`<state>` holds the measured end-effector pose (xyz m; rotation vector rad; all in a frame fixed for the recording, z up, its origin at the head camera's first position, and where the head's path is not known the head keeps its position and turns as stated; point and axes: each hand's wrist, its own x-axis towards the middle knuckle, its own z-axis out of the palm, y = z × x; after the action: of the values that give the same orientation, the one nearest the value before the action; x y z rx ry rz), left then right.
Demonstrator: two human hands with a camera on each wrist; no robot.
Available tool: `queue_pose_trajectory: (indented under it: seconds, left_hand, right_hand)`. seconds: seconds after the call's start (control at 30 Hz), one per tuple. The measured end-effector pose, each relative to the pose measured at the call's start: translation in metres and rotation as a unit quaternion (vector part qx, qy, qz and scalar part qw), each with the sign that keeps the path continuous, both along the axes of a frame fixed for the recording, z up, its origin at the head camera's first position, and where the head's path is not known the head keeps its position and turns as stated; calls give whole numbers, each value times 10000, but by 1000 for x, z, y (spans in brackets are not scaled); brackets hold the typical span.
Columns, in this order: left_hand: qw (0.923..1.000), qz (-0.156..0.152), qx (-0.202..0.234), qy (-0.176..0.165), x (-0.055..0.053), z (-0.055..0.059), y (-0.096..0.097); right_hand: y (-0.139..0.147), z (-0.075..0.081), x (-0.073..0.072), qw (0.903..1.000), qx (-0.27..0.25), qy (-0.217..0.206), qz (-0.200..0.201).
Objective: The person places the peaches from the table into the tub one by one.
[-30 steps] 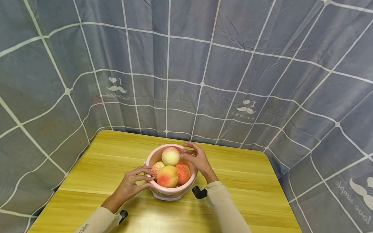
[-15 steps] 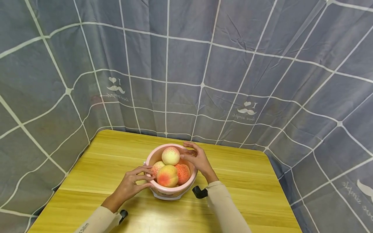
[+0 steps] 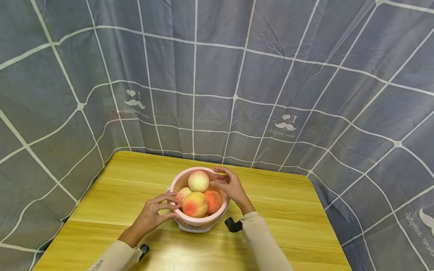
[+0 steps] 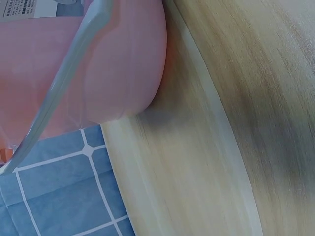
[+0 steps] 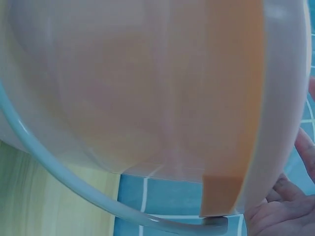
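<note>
In the head view a pink bucket point(image 3: 194, 225) with a pale base stands upright on the table, holding several peaches. A pale speckled peach point(image 3: 198, 181) lies at the back and a yellow peach with a red blush point(image 3: 194, 205) at the front. Between them are a second speckled peach point(image 3: 181, 193) at left and an orange-red peach point(image 3: 214, 202) at right. My left hand point(image 3: 152, 212) holds the bucket's left rim, fingertips over it near the peaches. My right hand point(image 3: 234, 188) holds the right rim. Its fingers point(image 5: 306, 152) reach past the rim in the right wrist view.
The yellow wood-grain table point(image 3: 278, 218) reaches to a grey-blue grid-patterned curtain point(image 3: 217, 82) behind and at both sides. The bucket's pale handle point(image 4: 64, 81) hangs along its side. A black part point(image 3: 233, 224) sits at the right sleeve.
</note>
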<state>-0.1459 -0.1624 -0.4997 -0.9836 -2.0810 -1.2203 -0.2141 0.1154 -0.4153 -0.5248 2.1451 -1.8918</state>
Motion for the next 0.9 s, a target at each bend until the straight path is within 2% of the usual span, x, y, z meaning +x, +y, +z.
queue_pose_trajectory:
  seconds: [0.17, 0.27, 0.37, 0.57, 0.67, 0.9]
  left_hand:
    - [9996, -11, -28, 283, -1, 2, 0]
    - [9994, 18, -98, 335, 0, 2, 0]
    - [9992, 79, -239, 322, 0, 3, -1]
    - [9973, 121, -700, 170, 2, 7, -1]
    - [9961, 154, -860, 100, 3, 11, 0]
    - [9937, 183, -1104, -87, 4, 20, 2]
  right_hand:
    - [3, -15, -7, 10000, 16, -63, -11]
    - [4, -23, -10, 10000, 59, 14, -76]
    - [5, -26, -10, 9998, 102, 123, -88]
    - [6, -9, 1, 9998, 180, 91, 50]
    - [7, 0, 8, 9988, 395, 286, 76]
    - [11, 7, 13, 9960, 736, 509, 26]
